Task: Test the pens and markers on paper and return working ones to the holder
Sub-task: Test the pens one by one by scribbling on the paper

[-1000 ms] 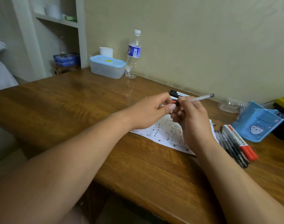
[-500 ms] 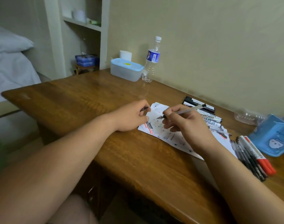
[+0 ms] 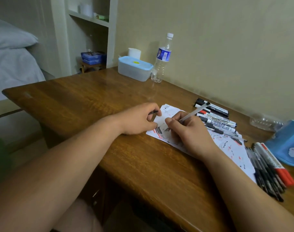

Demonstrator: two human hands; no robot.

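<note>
Clear pen (image 3: 194, 112) clamped in right grip (image 3: 191, 133), tip end down on paper (image 3: 233, 146), long axis slanting up toward far right. Black cap (image 3: 153, 112) pinched in left grip (image 3: 139, 119), just left of the tip, low over the bench (image 3: 92, 97). Blue holder (image 3: 288, 144) at far right, nearer right grip; return with that side.

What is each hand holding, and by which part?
The right hand grips a clear pen low on its barrel, near the tip. The left hand pinches a small black piece, probably the pen's cap, by one end; the other end sticks out.
</note>
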